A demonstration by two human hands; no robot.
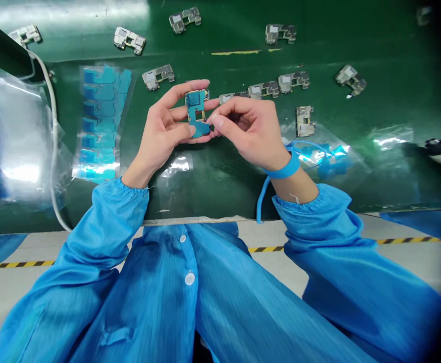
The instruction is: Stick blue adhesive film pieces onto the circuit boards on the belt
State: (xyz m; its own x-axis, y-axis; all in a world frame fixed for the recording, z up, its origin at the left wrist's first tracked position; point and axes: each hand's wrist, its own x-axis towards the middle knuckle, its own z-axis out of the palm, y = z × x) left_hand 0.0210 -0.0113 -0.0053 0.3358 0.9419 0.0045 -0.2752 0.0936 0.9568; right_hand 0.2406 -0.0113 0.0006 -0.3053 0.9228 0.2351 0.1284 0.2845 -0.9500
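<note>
A small circuit board (197,112) with blue film over most of its face is held up above the green bench. My left hand (166,117) grips it by the edges, the thumb pressing on its lower left corner. At the board's lower right edge, my right hand (249,123) has thumb and forefinger pinched together. Whether anything sits in that pinch is hidden. A blue wrist strap (284,168) with a coiled cord circles my right wrist. Left of my hands lies a clear sheet of blue film pieces (100,121).
Several bare circuit boards (159,77) lie about the green bench (220,171), some in a row behind my right hand. Clear plastic bags (19,136) and a white cable (54,121) are at left. More blue film (332,159) in plastic lies at right.
</note>
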